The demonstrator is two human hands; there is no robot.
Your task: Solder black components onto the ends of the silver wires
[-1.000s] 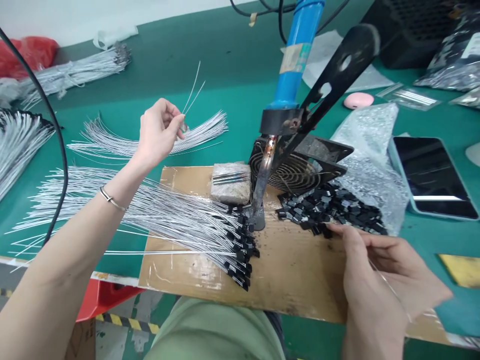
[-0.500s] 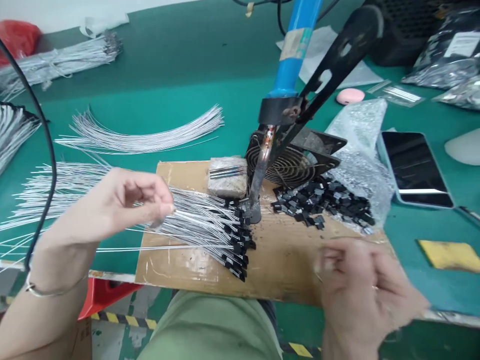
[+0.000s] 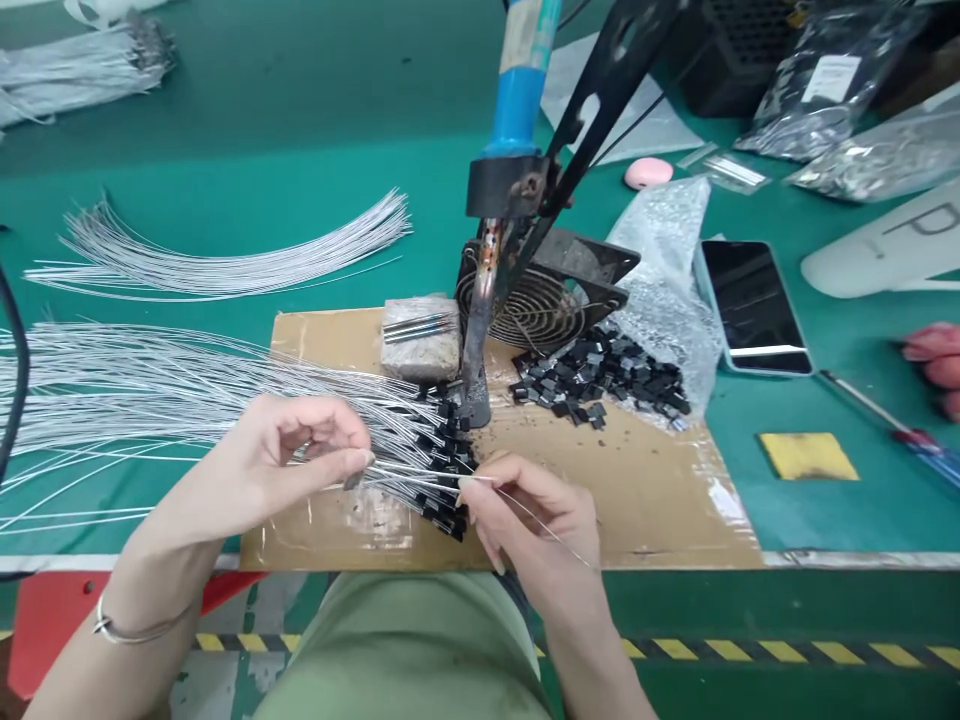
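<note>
My left hand (image 3: pixel 292 460) is closed in a pinch on white wire (image 3: pixel 412 472), which runs to the right toward the other hand. My right hand (image 3: pixel 544 510) pinches a thin wire (image 3: pixel 546 528) whose loose length trails over its fingers. The white wire reaches the right fingertips; whether they grip it too, I cannot tell. Beneath both hands lies a spread bundle of white wires (image 3: pixel 300 375), their right ends fitted with small black connectors (image 3: pixel 441 518). A blue-handled soldering iron (image 3: pixel 516 110) hangs above in a black stand, its tip near the connectors.
Cardboard (image 3: pixel 645 500) covers the work area. Behind it stand a small fan (image 3: pixel 536 310) and a grey block (image 3: pixel 420 360) with metal rods on top. A pile of black parts (image 3: pixel 592 375), a phone (image 3: pixel 754 305) and a yellow sponge (image 3: pixel 806 457) lie to the right. More white wires (image 3: pixel 247 270) lie behind.
My right hand has come in from the right to meet my left fingertips over the bundle. My left hand keeps its pinch on the white wire. The view has shifted to the right.
</note>
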